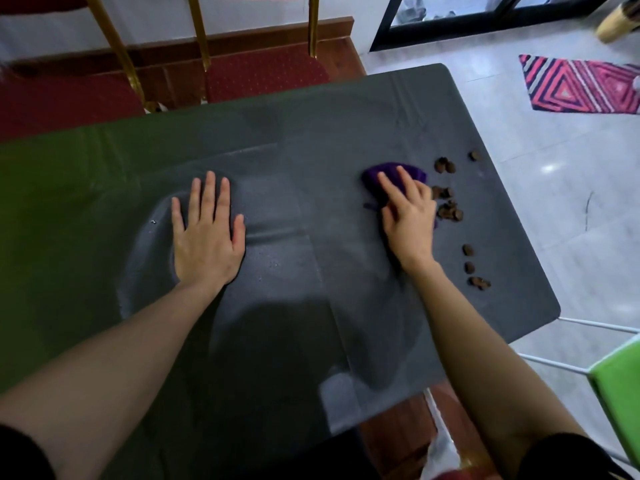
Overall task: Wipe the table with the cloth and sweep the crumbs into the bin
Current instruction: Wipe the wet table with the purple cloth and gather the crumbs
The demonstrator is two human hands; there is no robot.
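Observation:
A purple cloth lies bunched on the dark grey table cover, right of centre. My right hand presses down on it, fingers spread over the cloth. Just right of the cloth sit several brown crumbs, with more scattered toward the table's right edge, such as the brown crumb nearer me. My left hand rests flat on the cover at the middle left, fingers apart, holding nothing. No bin is clearly in view.
Two red-cushioned chairs with gold frames stand behind the table. A green stool with white legs is at the right near corner. A pink patterned mat lies on the tiled floor. White plastic shows below the table's near edge.

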